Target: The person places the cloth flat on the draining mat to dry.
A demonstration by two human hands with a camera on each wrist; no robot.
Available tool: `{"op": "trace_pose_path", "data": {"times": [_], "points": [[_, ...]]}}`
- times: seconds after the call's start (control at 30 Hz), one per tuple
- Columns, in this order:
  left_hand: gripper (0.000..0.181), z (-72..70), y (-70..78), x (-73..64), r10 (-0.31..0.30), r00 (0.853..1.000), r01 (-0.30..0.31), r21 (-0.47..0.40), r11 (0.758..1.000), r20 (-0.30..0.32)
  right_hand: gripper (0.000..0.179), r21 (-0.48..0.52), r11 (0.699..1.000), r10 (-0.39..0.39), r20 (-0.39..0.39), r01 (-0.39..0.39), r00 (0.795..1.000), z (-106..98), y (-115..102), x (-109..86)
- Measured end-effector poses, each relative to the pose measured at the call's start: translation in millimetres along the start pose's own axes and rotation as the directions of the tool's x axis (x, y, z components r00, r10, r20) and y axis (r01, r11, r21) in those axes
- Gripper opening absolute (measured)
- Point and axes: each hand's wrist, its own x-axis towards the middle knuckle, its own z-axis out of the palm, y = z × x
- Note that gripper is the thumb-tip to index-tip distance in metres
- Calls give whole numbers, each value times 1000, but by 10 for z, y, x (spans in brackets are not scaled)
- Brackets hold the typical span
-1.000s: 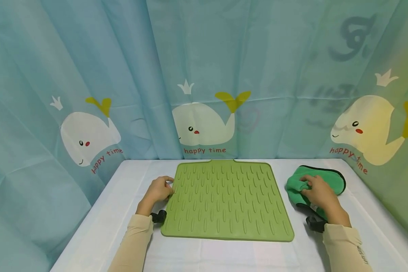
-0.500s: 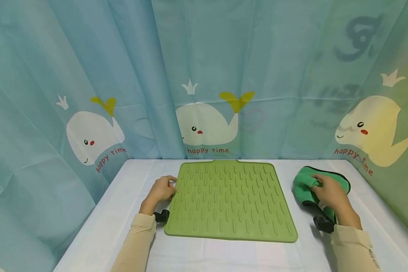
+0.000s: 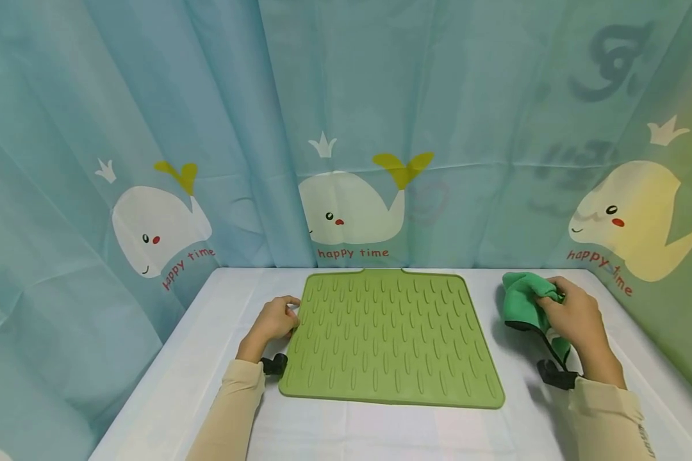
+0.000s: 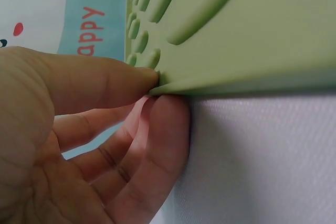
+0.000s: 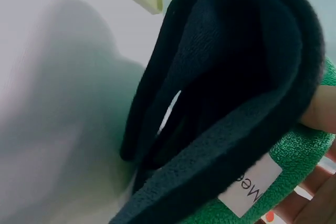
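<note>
A green silicone mat with raised oval ridges lies flat in the middle of the table. At its left edge, my left hand pinches the rim. The left wrist view shows the thumb over the mat's edge and a finger under it. To the right of the mat, my right hand grips a green cleaning cloth with black trim, bunched and hanging down. In the right wrist view the cloth folds over into a dark loop, and a white label shows on its green side.
A white-covered table carries everything. Behind it and at both sides hangs a blue-green curtain printed with whales. A black wrist camera sits on the right wrist, close to the cloth's lower part.
My right hand has lifted the cloth from its spread position on the table, gathering it and shifting it slightly right. My left hand keeps its place at the mat's edge.
</note>
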Motion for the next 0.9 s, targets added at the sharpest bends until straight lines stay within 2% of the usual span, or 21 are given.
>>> {"op": "trace_pose_path", "data": {"times": [0.47,0.63,0.9], "points": [[48,-26,10,-32,22,999,-20,-46,999,26,37,78,996,-31,-110,40,993,1,-262,-16],[50,-26,11,-29,33,999,-31,-62,998,22,36,122,991,-39,-126,54,991,13,-363,-32],[51,-20,4,-29,27,999,-26,-55,998,24,31,151,982,-82,-179,110,980,50,-524,-64]]}}
